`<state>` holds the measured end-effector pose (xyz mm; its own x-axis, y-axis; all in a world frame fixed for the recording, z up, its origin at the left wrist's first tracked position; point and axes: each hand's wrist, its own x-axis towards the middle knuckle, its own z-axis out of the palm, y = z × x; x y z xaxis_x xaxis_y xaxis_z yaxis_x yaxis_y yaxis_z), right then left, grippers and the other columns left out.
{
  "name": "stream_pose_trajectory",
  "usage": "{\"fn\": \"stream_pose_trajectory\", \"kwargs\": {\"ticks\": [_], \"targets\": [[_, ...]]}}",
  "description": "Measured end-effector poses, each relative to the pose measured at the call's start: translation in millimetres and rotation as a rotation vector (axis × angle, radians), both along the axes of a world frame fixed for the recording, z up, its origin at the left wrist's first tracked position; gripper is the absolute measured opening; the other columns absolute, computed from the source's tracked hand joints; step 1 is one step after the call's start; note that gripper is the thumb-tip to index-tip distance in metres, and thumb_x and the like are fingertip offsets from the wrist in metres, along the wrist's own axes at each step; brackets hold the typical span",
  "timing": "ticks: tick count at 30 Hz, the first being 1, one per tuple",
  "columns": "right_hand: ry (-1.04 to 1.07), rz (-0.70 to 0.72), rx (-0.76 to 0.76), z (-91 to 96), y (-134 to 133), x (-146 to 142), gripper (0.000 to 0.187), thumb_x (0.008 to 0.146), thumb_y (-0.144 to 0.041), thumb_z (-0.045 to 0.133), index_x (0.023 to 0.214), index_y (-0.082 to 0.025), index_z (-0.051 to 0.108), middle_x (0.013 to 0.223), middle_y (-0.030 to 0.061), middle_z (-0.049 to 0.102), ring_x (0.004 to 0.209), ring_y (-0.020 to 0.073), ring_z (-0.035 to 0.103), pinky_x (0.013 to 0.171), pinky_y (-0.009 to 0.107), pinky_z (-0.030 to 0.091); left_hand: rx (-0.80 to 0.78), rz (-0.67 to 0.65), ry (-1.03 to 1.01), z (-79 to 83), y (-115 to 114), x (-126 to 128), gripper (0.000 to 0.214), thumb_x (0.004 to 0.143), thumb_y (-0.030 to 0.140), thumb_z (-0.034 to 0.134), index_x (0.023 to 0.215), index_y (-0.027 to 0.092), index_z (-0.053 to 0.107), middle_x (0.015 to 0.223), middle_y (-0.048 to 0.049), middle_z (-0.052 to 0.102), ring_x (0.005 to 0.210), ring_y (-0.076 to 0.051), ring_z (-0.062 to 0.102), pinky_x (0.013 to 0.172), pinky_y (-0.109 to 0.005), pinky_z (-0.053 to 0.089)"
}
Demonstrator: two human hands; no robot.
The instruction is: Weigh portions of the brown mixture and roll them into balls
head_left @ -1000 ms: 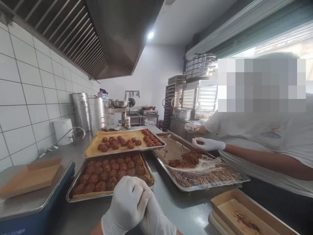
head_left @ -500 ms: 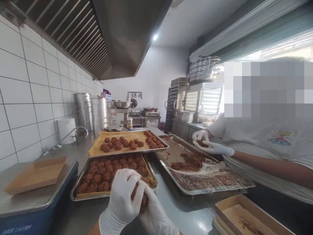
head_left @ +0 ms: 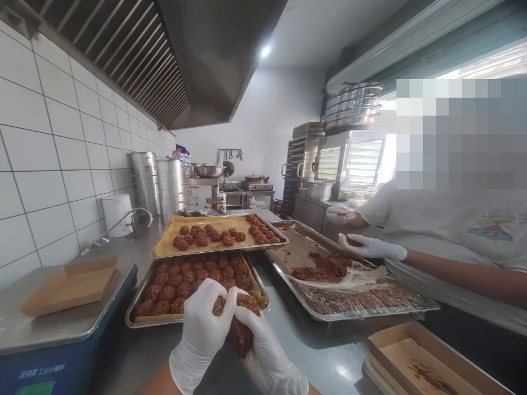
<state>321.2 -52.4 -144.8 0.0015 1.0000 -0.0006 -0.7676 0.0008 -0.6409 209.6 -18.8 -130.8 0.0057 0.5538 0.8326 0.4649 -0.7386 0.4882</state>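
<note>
The gloved left hand (head_left: 208, 321) and right hand (head_left: 265, 343) curl together round a lump of dark meat (head_left: 240, 336), which bulges out between them. Just beyond sits a tray (head_left: 154, 323) of meatballs (head_left: 162, 293). An uneven squeeze could split the lump, dropping bits onto the counter (head_left: 286, 334) beneath.

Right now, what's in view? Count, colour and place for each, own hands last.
Trays: three, silver, two overlapping centre, one right
Liners: two, yellow, in centre trays
Balls: many, brown, on centre trays
Mix: uncounted, brown, right tray and lower centre
Film: one, clear, on right tray
Scale: one, blue, lower left
Boxes: two, brown, on scale, lower right
Cylinders: at least two, silver, left wall
Hood: one, grey, overhead
Steamers: one stack, silver, upper right
Co-worker: one, white shirt, right
Left hand: one, white-gloved, lower centre
Right hand: one, white-gloved, lower centre
</note>
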Motion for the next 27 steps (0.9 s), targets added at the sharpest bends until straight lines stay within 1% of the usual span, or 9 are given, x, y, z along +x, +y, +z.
{"fn": "stream_pose_trajectory", "kwargs": {"ticks": [4, 7, 9, 12, 15, 17, 20, 22, 27], "targets": [[0.117, 0.079, -0.102, -0.7, -0.4, 5.9, 0.047, 0.066, -0.020, 0.088, 0.110, -0.021, 0.071, 0.105, 0.0084, 0.078, 0.094, 0.0255, 0.072, 0.080, 0.038, 0.060, -0.360, -0.029, -0.316, 13.4, 4.3, -0.6, 0.036, 0.090, 0.043, 0.068, 0.064, 0.022, 0.053, 0.063, 0.0009, 0.057, 0.063, -0.016, 0.055, 0.065, -0.029, 0.045], [0.195, 0.097, -0.150, 1.3, -0.9, 9.2, 0.049, 0.064, -0.020, 0.091, 0.109, -0.021, 0.071, 0.106, 0.0088, 0.078, 0.087, 0.0236, 0.073, 0.074, 0.037, 0.060, -0.583, -0.202, -0.673, 21.0, 16.7, -11.7, 0.044, 0.088, 0.052, 0.067, 0.063, 0.022, 0.047, 0.056, 0.0033, 0.048, 0.051, -0.011, 0.042, 0.049, -0.025, 0.034], [0.236, 0.103, -0.156, 2.7, -0.8, 10.3, 0.047, 0.064, -0.018, 0.091, 0.107, -0.021, 0.071, 0.103, 0.0086, 0.078, 0.086, 0.0232, 0.073, 0.074, 0.038, 0.061, -0.626, -0.350, -0.861, 25.7, 25.9, -24.2, 0.044, 0.087, 0.053, 0.068, 0.066, 0.022, 0.044, 0.057, 0.0045, 0.045, 0.048, -0.009, 0.039, 0.044, -0.024, 0.028], [0.257, 0.131, -0.158, 4.3, 0.5, 10.6, 0.046, 0.067, -0.015, 0.089, 0.108, -0.020, 0.070, 0.103, 0.0094, 0.078, 0.086, 0.0241, 0.073, 0.074, 0.039, 0.062, -0.594, -0.480, -0.996, 36.1, 32.6, -48.0, 0.036, 0.080, 0.047, 0.075, 0.076, 0.020, 0.052, 0.075, 0.0015, 0.058, 0.062, -0.010, 0.055, 0.050, -0.021, 0.039], [0.260, 0.120, -0.166, 5.7, 3.7, 10.5, 0.047, 0.069, -0.012, 0.087, 0.112, -0.020, 0.069, 0.106, 0.0099, 0.078, 0.087, 0.0247, 0.074, 0.074, 0.040, 0.063, -0.548, -0.431, -0.940, 53.0, 29.9, -81.2, 0.035, 0.071, 0.038, 0.082, 0.091, 0.021, 0.059, 0.103, -0.0031, 0.068, 0.085, -0.016, 0.069, 0.063, -0.022, 0.049], [0.259, 0.089, -0.177, 6.6, 7.0, 10.6, 0.047, 0.069, -0.011, 0.086, 0.112, -0.019, 0.069, 0.106, 0.0096, 0.078, 0.087, 0.0245, 0.074, 0.073, 0.041, 0.065, -0.508, -0.317, -0.777, 67.9, 27.8, -112.4, 0.037, 0.070, 0.032, 0.082, 0.099, 0.022, 0.061, 0.111, -0.0048, 0.070, 0.088, -0.019, 0.071, 0.066, -0.024, 0.052], [0.248, 0.054, -0.187, 7.5, 11.9, 10.2, 0.047, 0.070, -0.010, 0.085, 0.112, -0.020, 0.069, 0.107, 0.0084, 0.078, 0.088, 0.0244, 0.074, 0.073, 0.041, 0.066, -0.500, 0.021, -0.309, 92.6, 31.1, -171.4, 0.026, 0.079, 0.031, 0.070, 0.103, 0.021, 0.067, 0.093, -0.0045, 0.071, 0.072, -0.017, 0.066, 0.063, -0.027, 0.050], [0.232, 0.058, -0.187, 7.7, 13.3, 9.5, 0.048, 0.070, -0.009, 0.085, 0.114, -0.021, 0.069, 0.107, 0.0079, 0.078, 0.088, 0.0249, 0.075, 0.073, 0.042, 0.067, -0.540, 0.233, -0.054, 107.3, 36.8, -211.6, 0.014, 0.077, 0.026, 0.069, 0.090, 0.019, 0.069, 0.076, -0.0022, 0.067, 0.068, -0.018, 0.063, 0.065, -0.028, 0.049], [0.211, 0.065, -0.198, 8.4, 12.2, 8.7, 0.051, 0.068, -0.007, 0.085, 0.115, -0.022, 0.070, 0.108, 0.0078, 0.078, 0.087, 0.0268, 0.076, 0.072, 0.045, 0.069, -0.680, 0.371, 0.054, 128.8, 42.5, -275.2, 0.013, 0.068, 0.014, 0.075, 0.065, 0.018, 0.064, 0.068, -0.0029, 0.068, 0.076, -0.021, 0.066, 0.081, -0.030, 0.050]]}}
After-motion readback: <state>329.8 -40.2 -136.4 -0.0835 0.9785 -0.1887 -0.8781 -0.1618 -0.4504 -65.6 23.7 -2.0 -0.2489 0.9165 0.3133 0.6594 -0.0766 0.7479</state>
